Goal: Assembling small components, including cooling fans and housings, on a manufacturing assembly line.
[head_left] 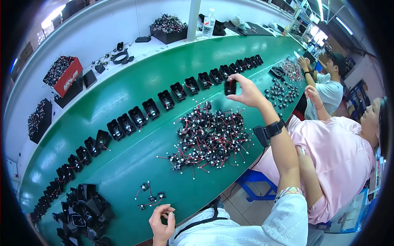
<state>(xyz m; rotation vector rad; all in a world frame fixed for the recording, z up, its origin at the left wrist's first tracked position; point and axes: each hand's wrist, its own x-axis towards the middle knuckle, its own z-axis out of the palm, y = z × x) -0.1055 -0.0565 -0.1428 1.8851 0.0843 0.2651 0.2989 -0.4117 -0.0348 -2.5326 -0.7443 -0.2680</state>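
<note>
A worker's right hand [246, 92] is raised over a green belt [135, 160], thumb and fingers pinched on a small black housing [230, 87] held in the air at about one o'clock from the wired pile [209, 137]. A dark wrist device [269, 131] is strapped on that forearm. The left hand [162, 221] sits low at six o'clock, just off the belt's near edge, its fingertips curled together; whether they grip some tiny part cannot be told at this size. A few loose wired parts [150, 197] lie on the belt just at twelve o'clock from that hand. The pile itself, a tangle of small black pieces with red and black leads, lies mid-belt. A long row of housings [164, 100] runs diagonally across the belt from seven o'clock up to one o'clock, each set apart from the next. A heap of black housings [84, 211] sits at eight o'clock. On the white shelf [102, 41] beyond the belt stand a red bin [65, 76] and a black bin [168, 30], both full of parts, and a bottle [209, 22]. At three o'clock a person in pink [340, 160] sits beside the worker; further up, a second person [328, 84] works at the belt.
</note>
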